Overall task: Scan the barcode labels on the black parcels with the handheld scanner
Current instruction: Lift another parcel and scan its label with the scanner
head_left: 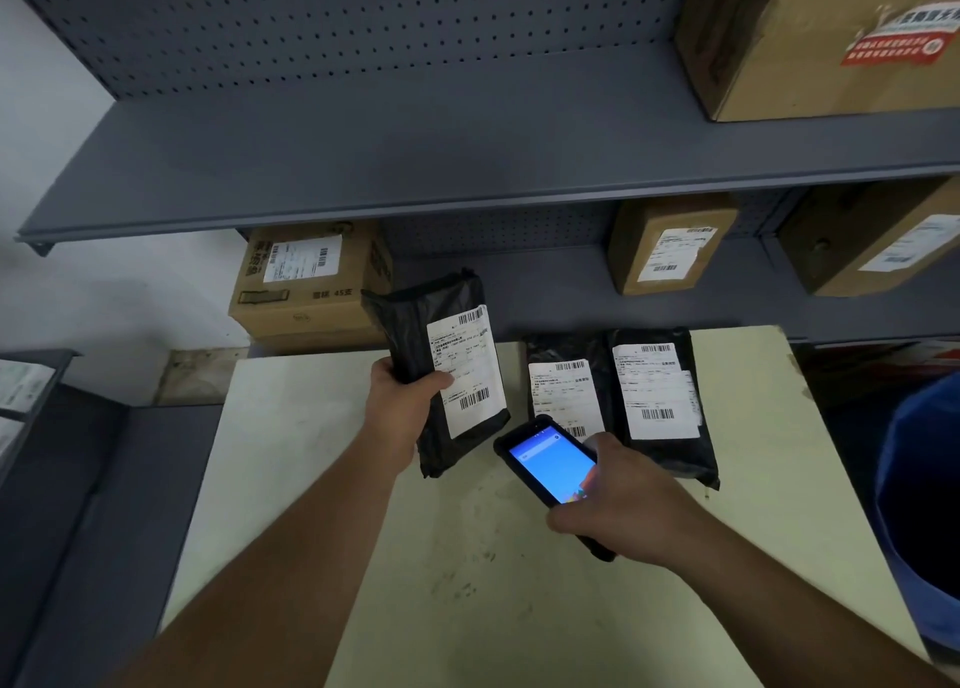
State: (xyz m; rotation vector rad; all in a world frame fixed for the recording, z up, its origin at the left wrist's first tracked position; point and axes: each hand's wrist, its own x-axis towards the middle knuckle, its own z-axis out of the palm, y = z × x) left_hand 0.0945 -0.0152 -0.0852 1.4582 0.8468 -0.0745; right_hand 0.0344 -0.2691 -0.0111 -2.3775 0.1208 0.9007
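Note:
My left hand point(402, 404) holds a black parcel point(410, 324) lifted above the pale table point(467, 557), its white barcode label point(467, 370) facing me. My right hand point(623, 495) grips the black handheld scanner point(550, 461), whose blue screen is lit; its top end sits just right of and below the held parcel's label. Two more black parcels lie flat on the table behind the scanner: the middle one point(561, 355) partly hidden by the scanner, and the right one point(670, 443), each with a white label.
Grey metal shelves point(467, 178) hang over the table's far side. Cardboard boxes stand on them: one point(306, 282) behind the held parcel, others point(670, 246) point(872, 240) to the right and a large one point(810, 38) above. A blue bin point(919, 505) stands at the right.

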